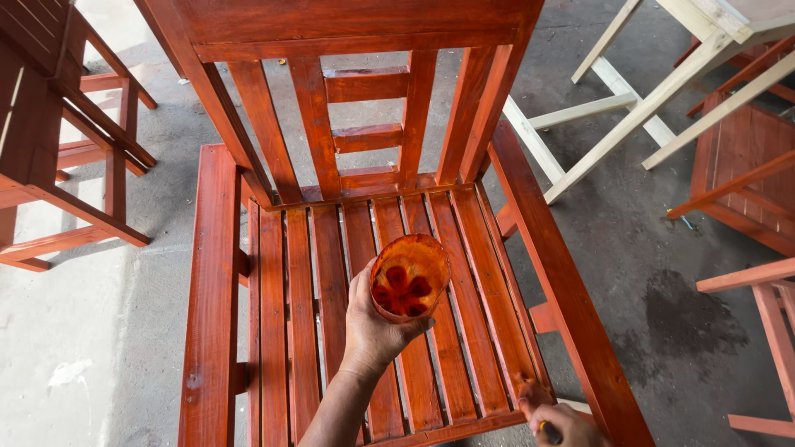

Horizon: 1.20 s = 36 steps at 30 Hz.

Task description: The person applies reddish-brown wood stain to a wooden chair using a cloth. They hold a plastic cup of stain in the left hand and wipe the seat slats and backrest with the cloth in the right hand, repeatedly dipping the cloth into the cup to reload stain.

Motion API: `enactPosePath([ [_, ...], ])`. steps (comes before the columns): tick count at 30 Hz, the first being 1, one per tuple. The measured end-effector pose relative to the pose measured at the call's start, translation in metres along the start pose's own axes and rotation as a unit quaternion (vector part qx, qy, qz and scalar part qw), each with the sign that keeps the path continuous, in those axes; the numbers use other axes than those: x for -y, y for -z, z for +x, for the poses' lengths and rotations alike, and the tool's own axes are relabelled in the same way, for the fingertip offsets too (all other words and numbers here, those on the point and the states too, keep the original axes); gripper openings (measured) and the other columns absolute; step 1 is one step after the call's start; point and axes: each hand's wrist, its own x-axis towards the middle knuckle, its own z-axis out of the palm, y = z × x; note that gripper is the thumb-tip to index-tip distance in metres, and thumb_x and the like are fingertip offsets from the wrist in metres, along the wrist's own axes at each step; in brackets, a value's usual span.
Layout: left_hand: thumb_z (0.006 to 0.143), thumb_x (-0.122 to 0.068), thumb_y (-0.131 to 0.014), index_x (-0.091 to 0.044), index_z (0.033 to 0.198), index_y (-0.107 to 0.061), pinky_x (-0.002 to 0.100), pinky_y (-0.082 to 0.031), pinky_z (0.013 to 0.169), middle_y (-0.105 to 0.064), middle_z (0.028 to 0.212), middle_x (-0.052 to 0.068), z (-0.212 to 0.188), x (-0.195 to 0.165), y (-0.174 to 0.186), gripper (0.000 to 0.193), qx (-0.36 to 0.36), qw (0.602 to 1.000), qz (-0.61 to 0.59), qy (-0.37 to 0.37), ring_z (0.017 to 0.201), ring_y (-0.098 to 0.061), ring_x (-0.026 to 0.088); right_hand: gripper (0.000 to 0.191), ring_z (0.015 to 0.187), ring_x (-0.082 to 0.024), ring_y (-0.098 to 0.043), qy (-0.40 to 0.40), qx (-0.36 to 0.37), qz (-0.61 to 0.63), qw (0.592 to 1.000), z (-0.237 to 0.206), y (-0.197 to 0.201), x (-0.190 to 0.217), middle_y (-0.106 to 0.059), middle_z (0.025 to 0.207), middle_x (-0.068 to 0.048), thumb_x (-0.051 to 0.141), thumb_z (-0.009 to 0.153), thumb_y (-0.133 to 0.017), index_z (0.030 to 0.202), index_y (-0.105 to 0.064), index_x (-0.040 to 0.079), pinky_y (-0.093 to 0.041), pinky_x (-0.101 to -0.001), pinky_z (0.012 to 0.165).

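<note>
Wooden armchair (348,248) standing on concrete floor (99,348), right under the camera, already stained glossy red-brown across back slats, seat slats and both armrests. Left hand (373,327) wrapped around cut-off plastic cup (409,276) with a little stain left. Right hand (563,426) closed on brush (534,397), working front right corner of seat. Unstained pale frame (654,91) waiting behind, apparently untouched.

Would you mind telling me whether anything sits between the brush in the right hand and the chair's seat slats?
Nothing visible does: the brush in the right hand already rests on the seat slats near the front right corner.
</note>
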Motion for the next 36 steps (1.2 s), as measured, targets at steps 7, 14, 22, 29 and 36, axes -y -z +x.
enactPosePath([
  [7, 0.053, -0.021, -0.099, -0.017, 0.148, -0.035, 0.037, -0.048, 0.109, -0.04, 0.143, 0.007, 0.01, 0.009, 0.014, 0.115, -0.028, 0.998, -0.047, 0.02, 0.133, -0.052, 0.023, 0.005, 0.081, -0.028, -0.078, -0.144, -0.207, -0.083, 0.964, 0.047, 0.026, 0.095, -0.077, 0.086, -0.008, 0.021, 0.088, -0.073, 0.084, -0.075, 0.022, -0.061, -0.0404, 0.075],
  [14, 0.052, -0.021, -0.101, -0.017, 0.148, -0.034, 0.036, -0.052, 0.112, -0.04, 0.141, 0.007, 0.033, 0.022, 0.015, 0.117, -0.059, 0.997, -0.001, 0.045, 0.132, -0.052, 0.023, 0.013, 0.079, -0.032, -0.074, -0.065, -0.286, -0.115, 0.949, 0.142, 0.088, 0.199, -0.075, 0.082, -0.011, 0.012, 0.087, -0.07, 0.079, -0.075, 0.021, -0.06, -0.0447, 0.068],
  [22, 0.053, -0.023, -0.102, -0.02, 0.153, -0.034, 0.038, -0.049, 0.112, -0.041, 0.141, 0.008, 0.06, 0.033, 0.017, 0.121, -0.097, 0.99, 0.037, 0.093, 0.134, -0.049, 0.024, 0.009, 0.086, -0.034, -0.074, -0.034, -0.298, -0.131, 0.945, 0.229, 0.137, 0.286, -0.075, 0.089, -0.012, 0.013, 0.088, -0.071, 0.082, -0.076, 0.019, -0.059, -0.0436, 0.077],
  [29, 0.052, -0.02, -0.099, -0.016, 0.147, -0.035, 0.038, -0.05, 0.113, -0.044, 0.142, 0.008, 0.073, 0.049, 0.025, 0.115, -0.121, 0.988, 0.001, 0.1, 0.133, -0.052, 0.024, 0.012, 0.083, -0.03, -0.071, 0.082, -0.326, -0.15, 0.93, 0.276, 0.162, 0.336, -0.076, 0.09, -0.011, 0.01, 0.088, -0.076, 0.084, -0.076, 0.022, -0.059, -0.0428, 0.073],
  [36, 0.051, -0.019, -0.099, -0.016, 0.147, -0.037, 0.036, -0.05, 0.113, -0.046, 0.141, 0.007, 0.08, 0.053, 0.026, 0.114, -0.121, 0.986, -0.041, 0.103, 0.133, -0.054, 0.024, 0.022, 0.083, -0.022, -0.065, 0.137, -0.263, -0.209, 0.932, 0.279, 0.143, 0.315, -0.071, 0.089, -0.001, 0.005, 0.083, -0.078, 0.075, -0.074, 0.026, -0.056, -0.0379, 0.069],
])
